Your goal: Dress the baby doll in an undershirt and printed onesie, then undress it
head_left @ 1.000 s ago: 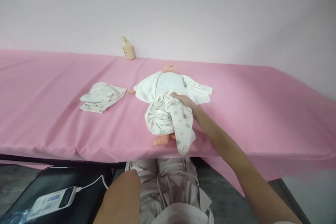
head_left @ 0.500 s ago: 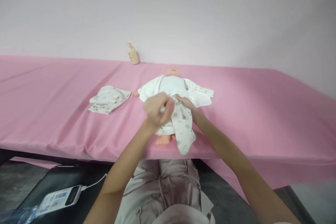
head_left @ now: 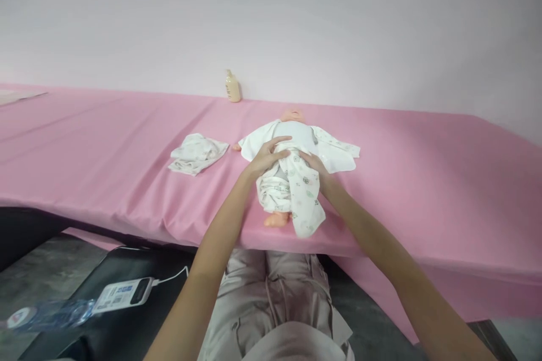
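Observation:
A baby doll (head_left: 293,117) lies on its back, wearing an open white top (head_left: 339,157) over a pale torso. White printed baby trousers (head_left: 305,192) are bunched around one leg; the other trouser leg hangs loose on the right, and a bare foot (head_left: 276,219) shows below. My left hand (head_left: 267,159) rests at the doll's waist on the left, open, thumb and forefinger apart over the cloth. On the right side of the waist, my right hand (head_left: 317,167) is closed on the trousers' upper edge; its thumb is hidden.
A folded white printed cloth (head_left: 197,153) lies left of the doll on the pink table cover (head_left: 127,152). A pump bottle (head_left: 232,88) stands by the wall. Below left, a black seat (head_left: 127,330) carries a white device (head_left: 122,295) with a cable, beside a plastic bottle (head_left: 51,315).
My left hand, a blurred fist raised over the doll's legs, has come down to the waist and its fingers have opened. The right hand stays at the trousers. The whole view has shifted slightly.

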`<state>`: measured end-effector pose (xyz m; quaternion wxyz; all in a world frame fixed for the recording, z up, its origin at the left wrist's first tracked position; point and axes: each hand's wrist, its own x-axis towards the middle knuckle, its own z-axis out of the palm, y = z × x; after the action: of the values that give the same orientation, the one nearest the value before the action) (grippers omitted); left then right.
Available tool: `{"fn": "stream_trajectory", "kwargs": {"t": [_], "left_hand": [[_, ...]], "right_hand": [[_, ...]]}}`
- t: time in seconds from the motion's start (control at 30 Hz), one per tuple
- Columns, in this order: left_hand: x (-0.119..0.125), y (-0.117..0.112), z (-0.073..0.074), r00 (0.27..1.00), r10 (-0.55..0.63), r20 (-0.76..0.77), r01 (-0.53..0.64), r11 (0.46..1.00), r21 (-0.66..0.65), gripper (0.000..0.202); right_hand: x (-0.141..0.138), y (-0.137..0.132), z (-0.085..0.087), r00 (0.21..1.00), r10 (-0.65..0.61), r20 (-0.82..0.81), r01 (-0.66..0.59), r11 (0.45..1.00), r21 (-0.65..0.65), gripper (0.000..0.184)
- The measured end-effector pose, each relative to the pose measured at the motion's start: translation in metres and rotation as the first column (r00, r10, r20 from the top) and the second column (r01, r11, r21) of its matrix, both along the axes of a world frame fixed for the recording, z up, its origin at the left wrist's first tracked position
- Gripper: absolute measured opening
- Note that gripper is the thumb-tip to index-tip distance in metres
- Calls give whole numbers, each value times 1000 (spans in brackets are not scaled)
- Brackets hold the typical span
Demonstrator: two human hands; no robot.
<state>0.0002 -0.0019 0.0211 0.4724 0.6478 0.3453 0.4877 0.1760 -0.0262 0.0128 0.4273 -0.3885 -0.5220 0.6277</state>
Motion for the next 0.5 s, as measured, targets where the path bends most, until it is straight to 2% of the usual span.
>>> {"fn": "stream_trajectory", "kwargs": {"t": [0.07,0.17,0.23,0.33,0.4,0.5], "left_hand": [[0,2,-4,996,22,87,-15,996,-85,54],[3,2,-9,985,-63,161,92,979,-183,62],[5,0,-8,983,-112,145,141,968,-207,59],[5,-6,-4,988,-157,1,154,970,-190,52],[4,-10,0,974,-214,-75,198,964,-177,56],[2,-11,1,971,-241,4,237,953,-187,63]], "right_hand": [[3,2,0,998,70,-5,-70,997,10,42],[6,8,-4,981,190,25,-190,982,-9,49],[7,12,-9,985,172,-2,-172,985,-13,51],[5,18,-17,990,99,-99,-103,994,-33,46],[4,19,-19,984,91,-155,-98,995,-35,41],[5,15,-15,981,105,-163,-108,994,-14,37]]}}
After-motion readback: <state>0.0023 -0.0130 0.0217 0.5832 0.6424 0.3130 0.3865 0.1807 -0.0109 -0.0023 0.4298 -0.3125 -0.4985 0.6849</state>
